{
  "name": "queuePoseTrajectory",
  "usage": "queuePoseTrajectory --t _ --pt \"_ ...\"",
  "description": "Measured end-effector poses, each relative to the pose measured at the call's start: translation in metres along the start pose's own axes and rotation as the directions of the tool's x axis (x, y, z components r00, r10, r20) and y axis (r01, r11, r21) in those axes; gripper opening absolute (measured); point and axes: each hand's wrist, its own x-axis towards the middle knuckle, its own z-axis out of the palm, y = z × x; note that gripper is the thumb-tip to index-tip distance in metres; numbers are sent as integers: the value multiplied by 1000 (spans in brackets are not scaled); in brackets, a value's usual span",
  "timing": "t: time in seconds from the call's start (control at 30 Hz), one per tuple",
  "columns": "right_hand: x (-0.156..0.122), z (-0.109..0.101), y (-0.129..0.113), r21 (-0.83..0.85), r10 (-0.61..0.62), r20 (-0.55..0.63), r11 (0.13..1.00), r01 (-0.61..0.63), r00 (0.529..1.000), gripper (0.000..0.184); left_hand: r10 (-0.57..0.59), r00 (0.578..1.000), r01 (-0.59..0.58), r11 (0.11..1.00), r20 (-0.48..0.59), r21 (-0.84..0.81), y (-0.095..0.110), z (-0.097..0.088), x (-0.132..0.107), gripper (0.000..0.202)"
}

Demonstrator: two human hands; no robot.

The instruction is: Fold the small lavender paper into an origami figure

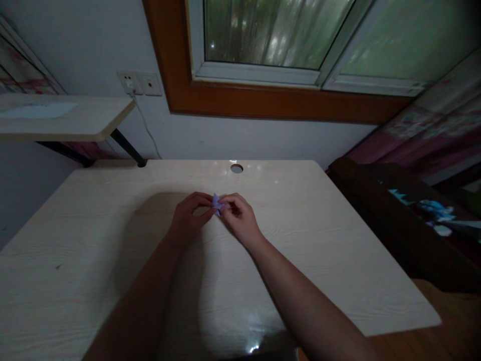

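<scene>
A small folded piece of pale purple paper (217, 202) is held just above the middle of a light wooden desk (93, 240). My left hand (188, 217) pinches it from the left with fingers curled. From the right, my right hand (239, 215) pinches the same paper with its fingertips. Both hands meet at the paper, and most of it is hidden between the fingers.
A round cable hole (236, 168) sits near the desk's far edge. A raised side shelf (63, 118) stands at the far left below a wall socket (140, 83) with a cable. A window is above, and dark furniture (406, 220) lies to the right.
</scene>
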Motion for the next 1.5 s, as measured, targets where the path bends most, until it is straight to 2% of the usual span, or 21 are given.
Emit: queuePoseTrajectory --t 0.2,0.37,0.57,0.7,0.83,1.0,1.3,1.5 --pt "0 -1 -4 -25 -30 7 999 30 1000 9 -14 1000 13 999 20 45 1 0 1 7" --pt "0 0 0 -24 18 16 1000 -17 1000 10 -4 999 3 999 36 44 1 0 2 11" --pt "-1 1 2 -24 35 32 999 -34 999 9 -114 993 114 993 37 12 4 -2 2 19" --pt "-1 2 2 -26 31 38 999 -30 999 8 -204 979 204 978 -5 -34 -4 2 0 15" --pt "-1 1 2 -21 40 45 999 -39 998 11 -243 969 237 966 -46 -106 -11 5 -2 23" --pt "0 1 4 -11 56 39 998 -56 998 15 -225 973 230 965 53 -128 -8 4 -1 36" --pt "1 2 6 29 81 19 996 -81 997 16 -207 972 215 975 109 -64 0 1 -2 22" --pt "2 2 6 61 110 19 992 -111 994 18 -199 965 220 969 172 -115 10 -2 -1 21"
